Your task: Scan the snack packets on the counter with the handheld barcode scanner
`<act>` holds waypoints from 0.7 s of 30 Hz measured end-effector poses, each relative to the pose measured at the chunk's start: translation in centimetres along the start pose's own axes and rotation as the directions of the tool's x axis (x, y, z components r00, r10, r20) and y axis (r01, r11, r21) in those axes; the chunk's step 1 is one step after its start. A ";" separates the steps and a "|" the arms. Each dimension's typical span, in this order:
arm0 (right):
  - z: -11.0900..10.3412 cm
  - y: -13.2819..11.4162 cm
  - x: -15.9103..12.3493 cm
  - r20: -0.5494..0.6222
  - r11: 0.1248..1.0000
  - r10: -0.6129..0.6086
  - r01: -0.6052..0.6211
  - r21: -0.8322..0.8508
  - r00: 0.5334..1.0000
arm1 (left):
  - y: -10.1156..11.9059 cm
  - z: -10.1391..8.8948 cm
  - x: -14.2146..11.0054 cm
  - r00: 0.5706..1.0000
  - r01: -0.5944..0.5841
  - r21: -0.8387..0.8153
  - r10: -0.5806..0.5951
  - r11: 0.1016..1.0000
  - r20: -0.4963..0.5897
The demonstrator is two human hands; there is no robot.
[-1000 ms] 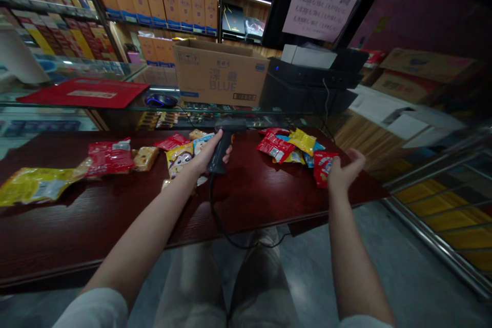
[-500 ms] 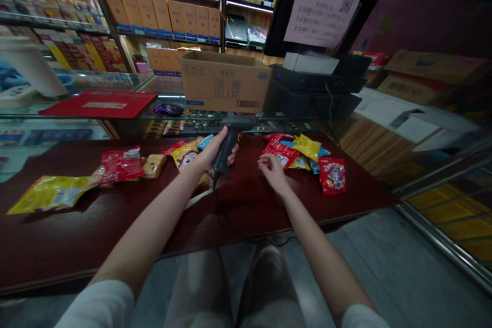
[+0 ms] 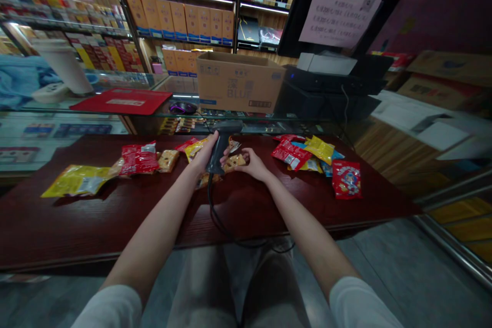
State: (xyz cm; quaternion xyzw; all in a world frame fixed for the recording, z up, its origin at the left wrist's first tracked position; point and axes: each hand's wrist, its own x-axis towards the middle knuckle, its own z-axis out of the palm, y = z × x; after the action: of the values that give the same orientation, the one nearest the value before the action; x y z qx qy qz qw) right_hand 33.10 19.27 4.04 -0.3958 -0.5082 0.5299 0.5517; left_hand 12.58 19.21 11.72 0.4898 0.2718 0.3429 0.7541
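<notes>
While the left hand [image 3: 202,156] stays clamped round the grip of a black barcode scanner [image 3: 218,149], its fingers curled shut, the right hand [image 3: 255,165] has come in from over the heap of packets [image 3: 303,156], where it hung open a moment ago. It now sits just beside the scanner, fingers and thumb pinched together on a small snack packet [image 3: 234,163]. The scanner is held above the middle of a dark red wooden counter [image 3: 96,220], its grip running up and away from the person with a slight lean and its head lying crosswise at the top, close to the far edge. Which end of the head holds the window I can't tell. Its cable [image 3: 212,210] drops from the butt and runs over the near edge. To the left lie a red bag [image 3: 139,159] and a yellow bag [image 3: 77,180], and a second red bag [image 3: 346,179] lies at the heap's near side. Bare counter stretches between the hands and the near edge, and past the far edge stands a glass case [image 3: 77,128] bearing a cardboard box [image 3: 234,82].
</notes>
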 end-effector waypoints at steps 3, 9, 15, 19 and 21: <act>-2.4 -1.0 -0.6 -0.031 0.971 0.002 -0.010 -0.239 1.000 | -0.5 -0.1 -0.2 1.000 -0.030 -0.030 0.030 0.999 -0.001; -7.0 -2.8 -1.9 -0.215 0.983 -0.037 -0.003 -0.183 0.976 | -1.7 1.1 -0.5 1.000 0.014 0.019 -0.014 1.000 -0.006; -7.5 -3.9 -1.7 -0.084 0.926 0.183 -0.143 0.349 0.980 | -2.6 1.9 -0.6 1.000 -0.001 0.006 0.001 1.000 0.003; -7.5 -3.8 -1.4 -0.070 0.931 0.189 -0.156 0.329 0.979 | -2.5 2.6 -0.7 0.999 0.036 0.011 -0.036 0.999 0.037; -7.4 -3.5 -1.2 -0.069 0.934 0.205 -0.174 0.313 0.976 | -2.4 3.0 -0.9 0.999 0.014 -0.008 -0.014 1.000 0.039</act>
State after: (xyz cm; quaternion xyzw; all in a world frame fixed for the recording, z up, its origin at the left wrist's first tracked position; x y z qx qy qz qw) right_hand 41.10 18.40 6.05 -0.3791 -0.3516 0.6321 0.5771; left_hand 14.89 16.13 10.65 0.4914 0.2591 0.3292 0.7636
